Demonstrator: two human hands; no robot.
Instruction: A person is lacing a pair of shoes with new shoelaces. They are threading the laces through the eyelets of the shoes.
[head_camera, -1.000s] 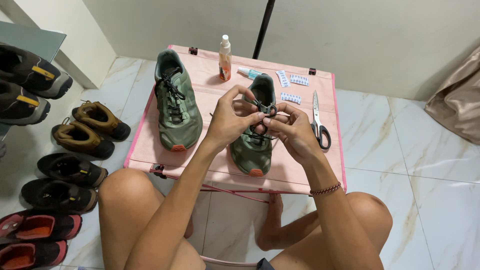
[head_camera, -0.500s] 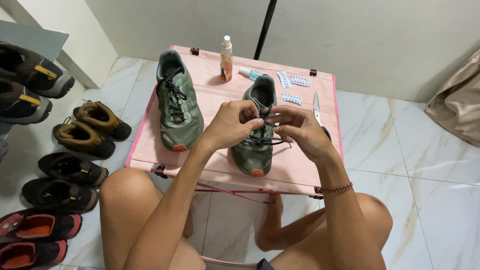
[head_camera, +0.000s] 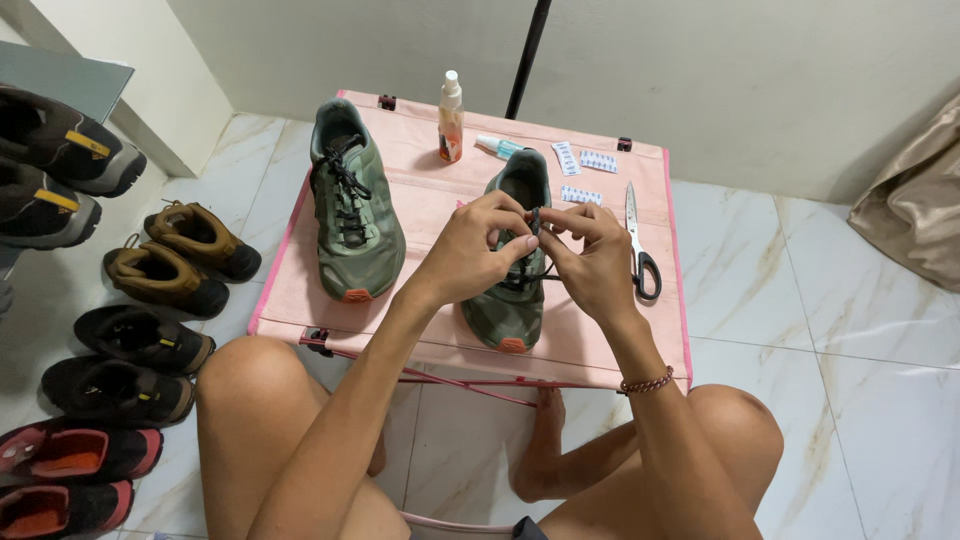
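Pinching black lace (head_camera: 534, 222) between left hand (head_camera: 470, 250) and right hand (head_camera: 592, 262) over right shoe (head_camera: 512, 262) on pink table (head_camera: 420, 210); knot looking unfinished, left-of-it shoe (head_camera: 352, 205) already laced

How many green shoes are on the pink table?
2. One green shoe lies on the left part of the pink table, untouched. The other green shoe sits nearer the middle, with the left hand and right hand pinching its black lace.
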